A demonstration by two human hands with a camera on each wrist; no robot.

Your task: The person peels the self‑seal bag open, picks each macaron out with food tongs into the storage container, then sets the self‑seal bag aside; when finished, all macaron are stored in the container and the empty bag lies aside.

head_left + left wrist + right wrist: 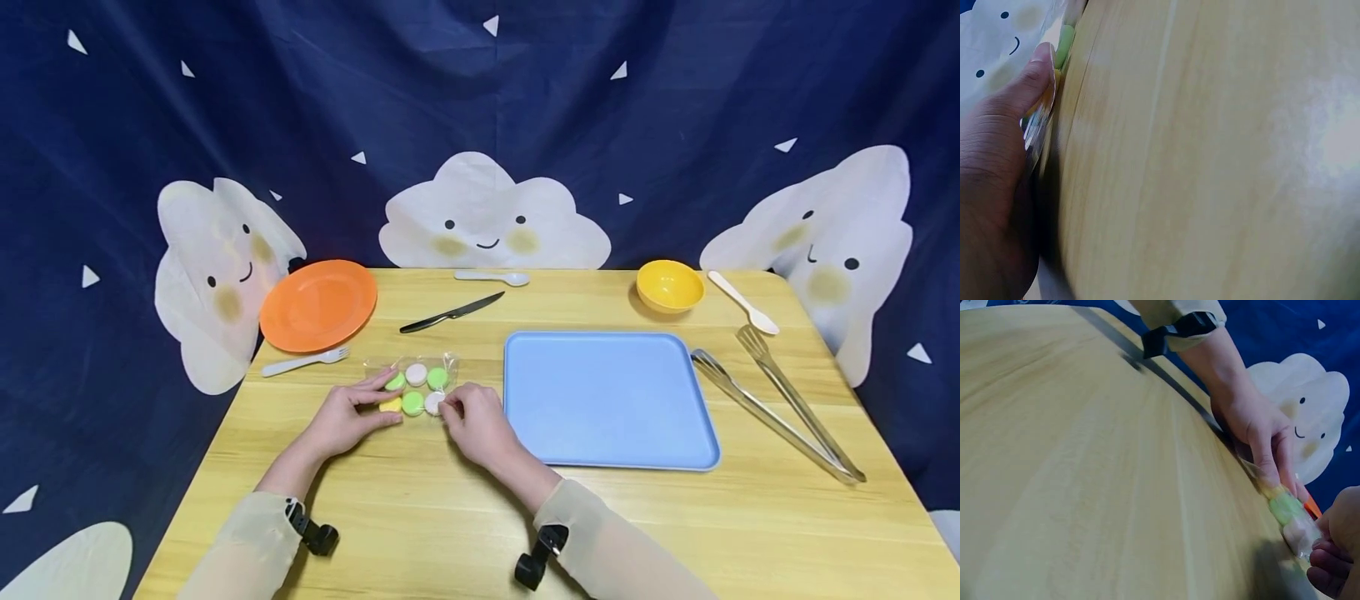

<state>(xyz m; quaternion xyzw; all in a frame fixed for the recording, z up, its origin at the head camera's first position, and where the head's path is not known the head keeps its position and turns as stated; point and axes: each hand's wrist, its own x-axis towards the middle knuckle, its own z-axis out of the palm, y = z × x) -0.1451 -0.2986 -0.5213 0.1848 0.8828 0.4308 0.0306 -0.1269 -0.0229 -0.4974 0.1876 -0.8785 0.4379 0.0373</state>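
Note:
A clear plastic pack of macarons [413,403] lies on the table left of the blue tray, its round pieces green, yellow and pale pink-white in two rows. My left hand [347,418] grips the pack's left side, fingers over the top and thumb along the near edge. In the left wrist view, the thumb of the left hand [997,137] presses against the plastic. At the lower right corner, my right hand [478,423] pinches the pack with curled fingers. The right wrist view shows both hands at the pack [1294,522]; the right hand [1338,544] is partly cut off.
A blue tray [607,400] lies just right of the right hand. Farther right are metal tongs [783,408], a yellow bowl [670,287] and a white spoon [744,302]. Behind the pack are a black knife [452,313], another spoon [491,277], a fork [306,362] and an orange plate [318,305].

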